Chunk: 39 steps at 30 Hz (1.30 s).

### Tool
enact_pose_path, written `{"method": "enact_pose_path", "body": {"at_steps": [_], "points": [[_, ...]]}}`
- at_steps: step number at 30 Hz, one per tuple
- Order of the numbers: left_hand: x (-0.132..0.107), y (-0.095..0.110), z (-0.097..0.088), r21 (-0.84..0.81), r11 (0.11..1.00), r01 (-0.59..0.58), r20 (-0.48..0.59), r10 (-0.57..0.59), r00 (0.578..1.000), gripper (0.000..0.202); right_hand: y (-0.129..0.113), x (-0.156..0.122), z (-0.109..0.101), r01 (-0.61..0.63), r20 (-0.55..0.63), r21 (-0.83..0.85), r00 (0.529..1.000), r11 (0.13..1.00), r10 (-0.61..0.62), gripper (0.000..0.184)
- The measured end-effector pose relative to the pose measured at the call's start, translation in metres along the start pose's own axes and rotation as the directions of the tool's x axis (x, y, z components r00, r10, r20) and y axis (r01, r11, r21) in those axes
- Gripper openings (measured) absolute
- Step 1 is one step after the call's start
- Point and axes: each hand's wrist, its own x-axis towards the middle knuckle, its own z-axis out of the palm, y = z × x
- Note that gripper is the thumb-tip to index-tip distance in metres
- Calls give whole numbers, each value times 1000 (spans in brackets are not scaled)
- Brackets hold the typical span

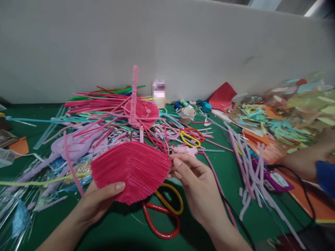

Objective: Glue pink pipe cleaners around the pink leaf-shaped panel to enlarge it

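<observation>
A deep-pink leaf-shaped piece (131, 170), its rows of fuzzy pipe cleaners meeting at a central ridge, is held up over the table. My left hand (101, 198) grips its lower left, thumb on the front and the other fingers hidden behind. At its right corner my right hand (192, 177) pinches with thumb and forefinger. Just below lie scissors (163, 221) with one red and one yellow handle loop, blades hidden. Behind the piece stands a pink fuzzy stem (134, 94), near a round pink pipe-cleaner piece (150, 113).
Pink pipe cleaners (91, 106) and lilac fuzzy pieces (70, 143) cover the back left of the green table (115, 230). A second scissors (190, 138) lies behind my right hand. At right are a purple device (274, 176), black cord (309, 198) and another person's arm (300, 158).
</observation>
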Motion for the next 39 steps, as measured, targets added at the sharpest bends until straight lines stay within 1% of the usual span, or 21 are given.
{"method": "enact_pose_path", "body": {"at_steps": [5,8,10,14,17,21,27,31,33,37,39], "points": [[3,0,-2,25,1000,7,17,-7,1000,70,-1,3,-4,-96,41,54,995,994,94,17],[3,0,-2,31,999,4,31,-5,1000,69,-3,4,-6,-140,59,55,989,989,137,19],[2,-1,-1,33,999,-6,44,5,999,68,-4,4,-7,-145,54,48,988,988,142,18],[1,-1,1,41,999,-34,18,33,999,69,-3,5,-7,-128,49,37,991,991,126,16],[1,-1,2,67,997,-40,24,39,999,70,-1,5,-6,-121,44,42,992,992,119,14],[2,0,3,65,996,-54,6,54,999,69,-1,3,-7,-124,46,27,991,992,123,13],[2,0,2,49,997,-58,-3,59,998,69,-5,3,-10,-107,77,-9,991,994,108,15],[3,-1,1,67,995,-71,7,71,997,68,-5,6,-8,-72,53,-83,996,994,76,16],[3,-1,1,80,994,-78,15,77,997,67,-4,7,-7,-41,35,-142,998,989,47,17],[3,-1,2,104,990,-97,7,97,995,68,-4,7,-5,47,-10,-241,999,969,-51,17],[2,0,3,106,989,-106,-2,106,994,68,-4,5,-4,66,-23,-274,997,959,-75,16]]}}
